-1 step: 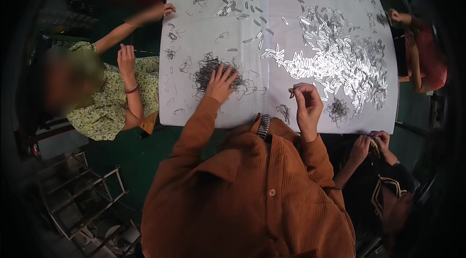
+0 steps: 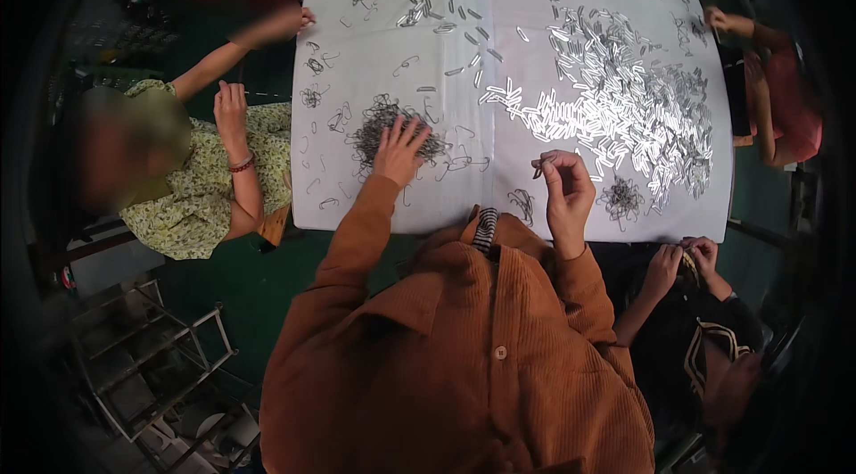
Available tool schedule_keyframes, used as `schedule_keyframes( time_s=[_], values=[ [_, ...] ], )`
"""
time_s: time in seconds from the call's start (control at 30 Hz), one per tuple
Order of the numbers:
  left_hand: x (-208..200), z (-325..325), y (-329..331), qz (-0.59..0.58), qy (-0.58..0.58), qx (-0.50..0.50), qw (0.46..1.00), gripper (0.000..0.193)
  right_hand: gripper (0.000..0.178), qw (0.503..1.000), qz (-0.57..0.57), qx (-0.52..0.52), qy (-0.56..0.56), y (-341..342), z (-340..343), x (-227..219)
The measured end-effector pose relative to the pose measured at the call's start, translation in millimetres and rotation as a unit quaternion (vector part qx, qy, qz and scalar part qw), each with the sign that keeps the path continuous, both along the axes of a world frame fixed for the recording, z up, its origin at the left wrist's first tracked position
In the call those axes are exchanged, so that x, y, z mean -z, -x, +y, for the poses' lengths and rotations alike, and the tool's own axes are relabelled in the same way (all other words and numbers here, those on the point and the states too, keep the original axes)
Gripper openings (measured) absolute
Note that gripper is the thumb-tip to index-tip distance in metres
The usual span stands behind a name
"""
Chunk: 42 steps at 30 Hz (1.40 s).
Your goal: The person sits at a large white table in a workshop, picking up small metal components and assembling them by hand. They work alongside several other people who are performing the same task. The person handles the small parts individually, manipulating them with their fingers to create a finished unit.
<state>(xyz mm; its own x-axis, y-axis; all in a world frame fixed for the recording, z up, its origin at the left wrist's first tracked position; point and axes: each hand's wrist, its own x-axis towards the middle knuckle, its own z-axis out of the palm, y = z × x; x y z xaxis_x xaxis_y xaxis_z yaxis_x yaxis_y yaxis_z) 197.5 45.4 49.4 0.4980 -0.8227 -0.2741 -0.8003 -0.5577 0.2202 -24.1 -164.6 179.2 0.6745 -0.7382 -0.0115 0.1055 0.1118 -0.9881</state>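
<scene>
My left hand rests with fingers spread on a tangled pile of thin dark wire hooks at the table's near left. Loose hooks lie just right of that pile. Above the table's near edge, my right hand is closed in a pinch, thumb against forefinger. Between its fingertips is a small dark metal piece, too small to tell its exact kind. A few wire hooks lie below that hand, with a smaller heap of hooks to its right.
Many shiny flat metal strips spread over the right half of the white-covered table. Co-workers sit around: one in a patterned top at left, one in pink at right, one in dark clothes at near right. A metal rack stands lower left.
My left hand has shifted slightly to the left on the pile of hooks. My right hand stays almost in place. The hand of the person in pink has moved slightly.
</scene>
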Motion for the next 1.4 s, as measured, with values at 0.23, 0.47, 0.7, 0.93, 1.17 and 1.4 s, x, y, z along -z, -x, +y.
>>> schedule_keyframes(
  time_s=[0.23, 0.47, 0.7, 0.93, 1.17, 1.4],
  values=[
    [-24, -86, 15, 0.051, 0.225, -0.097, 0.968, 0.012, 0.003, 0.999, 0.034, 0.003, -0.025, -2, -4, 7],
    [20, -175, 8, 0.071, 0.216, -0.120, 0.966, 0.018, 0.004, 0.996, 0.082, -0.044, 0.007, -2, 8, 7],
    [29, -161, -11, 0.045, 0.186, -0.047, 0.980, 0.032, 0.005, 0.987, 0.141, -0.044, 0.056, -5, 4, 11],
    [-39, -127, 16, 0.565, 0.210, -0.345, 0.720, 0.025, 0.007, 0.983, 0.146, -0.068, 0.083, -20, 4, 21],
    [-109, -99, 58, 0.629, 0.302, -0.313, 0.644, 0.025, 0.006, 0.974, 0.156, -0.102, 0.132, -32, 5, 25],
    [-115, -91, 68, 0.603, 0.326, -0.319, 0.654, 0.023, 0.006, 0.964, 0.158, -0.127, 0.171, -35, 11, 24]
  ],
)
